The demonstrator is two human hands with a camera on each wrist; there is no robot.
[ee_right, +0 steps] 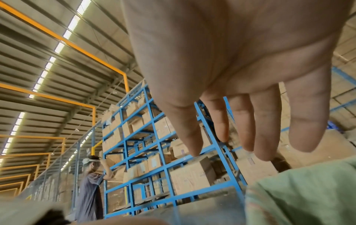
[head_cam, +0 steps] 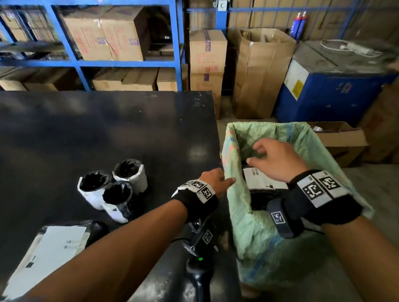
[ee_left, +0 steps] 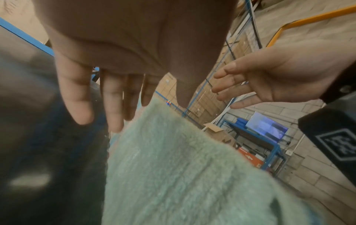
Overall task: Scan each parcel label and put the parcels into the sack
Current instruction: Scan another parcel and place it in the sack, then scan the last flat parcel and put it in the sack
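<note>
One parcel (head_cam: 262, 180) lies label-up inside the green sack (head_cam: 254, 225), which stands off the bench's right edge. My right hand (head_cam: 275, 160) hovers over it, fingers loose and empty; my left hand (head_cam: 215, 180) rests open-fingered on the sack's rim. Next, I'd scan the three rolled parcels (head_cam: 114, 188) near the bench's front.

Warehouse, blue racking (ee_right: 154, 137), probably stock cartons (head_cam: 103, 35)

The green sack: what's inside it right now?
Inside the green sack lies a black parcel with a white label facing up. The right hand hovers open over the mouth and covers part of the inside; anything deeper cannot be seen.
</note>
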